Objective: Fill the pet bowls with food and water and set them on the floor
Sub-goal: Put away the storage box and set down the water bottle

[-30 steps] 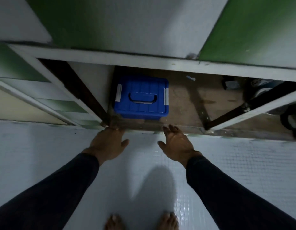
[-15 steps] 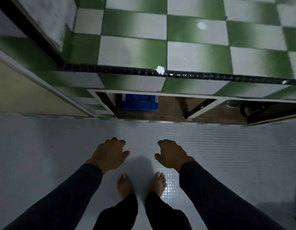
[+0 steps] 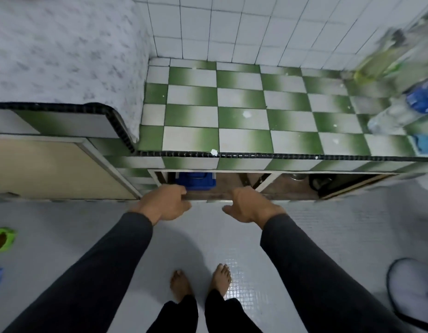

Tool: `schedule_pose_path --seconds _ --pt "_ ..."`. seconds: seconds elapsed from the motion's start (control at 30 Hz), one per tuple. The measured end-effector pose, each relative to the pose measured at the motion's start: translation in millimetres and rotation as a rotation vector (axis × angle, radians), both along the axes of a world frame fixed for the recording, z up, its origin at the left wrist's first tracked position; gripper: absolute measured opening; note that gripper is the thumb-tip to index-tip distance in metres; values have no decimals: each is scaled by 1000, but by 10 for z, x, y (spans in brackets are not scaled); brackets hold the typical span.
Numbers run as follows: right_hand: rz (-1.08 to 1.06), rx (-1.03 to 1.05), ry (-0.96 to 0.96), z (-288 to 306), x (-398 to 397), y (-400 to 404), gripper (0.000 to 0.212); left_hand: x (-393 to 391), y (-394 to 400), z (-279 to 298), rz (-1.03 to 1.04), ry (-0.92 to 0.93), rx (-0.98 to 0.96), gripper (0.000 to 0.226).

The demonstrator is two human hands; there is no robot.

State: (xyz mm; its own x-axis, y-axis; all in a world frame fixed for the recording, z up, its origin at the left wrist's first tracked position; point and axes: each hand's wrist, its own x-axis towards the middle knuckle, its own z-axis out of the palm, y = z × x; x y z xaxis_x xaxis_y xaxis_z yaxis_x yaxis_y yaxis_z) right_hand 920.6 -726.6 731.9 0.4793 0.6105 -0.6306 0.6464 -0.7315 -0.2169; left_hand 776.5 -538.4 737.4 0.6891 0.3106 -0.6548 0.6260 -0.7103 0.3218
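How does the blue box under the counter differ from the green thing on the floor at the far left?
The blue box sits inside the open space under the checkered counter; the green bowl lies out on the pale floor. The box shows a closed top, while the bowl is open with something brown inside. The box is squared, the bowl's outline irregular. Both look like plastic.

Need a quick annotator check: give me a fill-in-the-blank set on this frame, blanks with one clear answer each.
1. The blue box sits in the open space under the ____.
2. The counter top has white and ____ checkered tiles.
3. The left hand and right hand hold ____.
4. The person's feet are ____, standing on the white floor.

Missing words: counter; green; nothing; bare
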Motion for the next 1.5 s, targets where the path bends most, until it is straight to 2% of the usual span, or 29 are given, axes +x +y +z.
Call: schedule_pose_path --seconds 0.1,0.2,0.27,0.37,0.5,0.9,1.0,1.13,1.5 --pt "-28 74 -31 377 49 -2 31 101 2 370 -54 -14 57 60" --pt "-79 118 -102 641 138 -51 28 209 1 660 -92 -82 140 51" --pt "-113 128 -159 771 213 -107 34 276 -9 824 -128 -124 219 47" --pt "-153 148 -228 982 307 -194 48 399 -25 1030 -206 -161 349 53" --pt "-239 136 -262 1203 360 -338 53 585 -86 1238 -309 -162 415 53" --pt "-396 140 -258 1349 715 -1216 52 1430 -765 1415 -492 -170 412 57" --pt "-410 127 -256 1357 940 -1533 51 1739 -1047 1387 -532 -175 383 60" --pt "-435 118 -230 1360 1309 -2014 35 2233 -1428 1324 -572 -169 336 64" --pt "-568 150 -291 1452 2275 -3204 40 3448 -2496 1290 -635 -251 319 62"
